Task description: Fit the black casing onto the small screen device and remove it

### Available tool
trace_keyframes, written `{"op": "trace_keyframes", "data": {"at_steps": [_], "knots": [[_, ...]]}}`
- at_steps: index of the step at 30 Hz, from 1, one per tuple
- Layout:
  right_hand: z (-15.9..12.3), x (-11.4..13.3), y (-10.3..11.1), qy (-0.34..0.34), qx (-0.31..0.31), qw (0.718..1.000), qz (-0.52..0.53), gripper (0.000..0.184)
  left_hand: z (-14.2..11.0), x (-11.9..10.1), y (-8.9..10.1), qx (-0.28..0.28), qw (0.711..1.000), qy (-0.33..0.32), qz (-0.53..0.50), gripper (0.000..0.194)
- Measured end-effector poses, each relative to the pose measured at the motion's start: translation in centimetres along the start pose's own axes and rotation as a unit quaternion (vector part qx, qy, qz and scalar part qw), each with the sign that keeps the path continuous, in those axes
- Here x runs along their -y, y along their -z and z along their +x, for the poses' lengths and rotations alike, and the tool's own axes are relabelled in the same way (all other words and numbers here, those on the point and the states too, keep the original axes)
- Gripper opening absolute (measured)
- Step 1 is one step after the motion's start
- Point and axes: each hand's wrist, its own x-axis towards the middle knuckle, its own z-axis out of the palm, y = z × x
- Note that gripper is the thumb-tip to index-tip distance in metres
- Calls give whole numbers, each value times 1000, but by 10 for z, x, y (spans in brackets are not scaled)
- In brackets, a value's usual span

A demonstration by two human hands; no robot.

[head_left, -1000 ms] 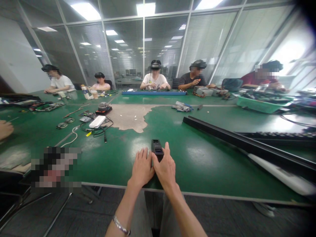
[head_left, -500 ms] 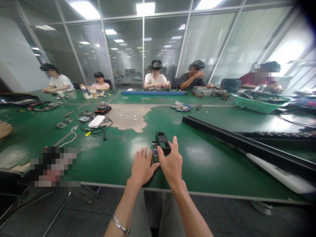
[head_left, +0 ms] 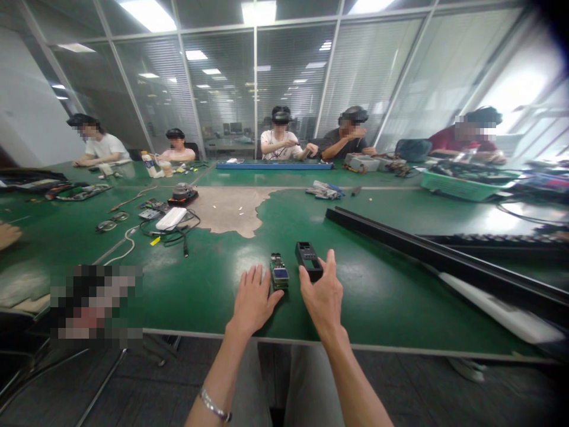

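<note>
On the green table in front of me lies a small circuit board [head_left: 280, 275] with a little screen. My left hand [head_left: 254, 296] rests flat just left of it, fingers spread, the thumb by the board's near end. To the right, a black plastic casing [head_left: 308, 260] with rectangular cut-outs is apart from the board. My right hand [head_left: 323, 289] grips its near end, thumb on the left side and fingers on the right. The underside of the casing is hidden.
A long black metal channel [head_left: 427, 252] angles across the right side, with a white strip [head_left: 493, 308] beneath. Left of centre lie a white power adapter [head_left: 171, 219], cables and glasses [head_left: 112, 222]. Further off stand a green basket [head_left: 464, 185] and a blue bar [head_left: 274, 166]; several people sit around.
My right hand has moved right with the black casing, away from the circuit board, which now shows fully. My left hand has stayed beside the board.
</note>
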Motion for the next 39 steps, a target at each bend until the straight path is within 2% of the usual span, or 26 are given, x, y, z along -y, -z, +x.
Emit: {"op": "trace_keyframes", "data": {"at_steps": [6, 17, 25, 33, 39], "knots": [[-3, -15, -5, -8, 18, 1000, 2, 84, 0, -1, 2, -3, 1000, -1, -1, 67], [-14, -32, -19, -2, 46, 999, 4, 88, 1, -3, 2, 5, 1000, 5, 15, 56], [-14, -37, -20, 35, 13, 999, -1, 94, 0, -1, 2, -1, 1000, 1, 12, 65], [-12, -29, -13, 2, 54, 999, -4, 87, 0, 0, 2, 3, 1000, 0, 10, 61], [-7, 1, -2, -6, 36, 999, 38, 85, -2, 0, 1, -5, 1000, 0, 5, 60]]}}
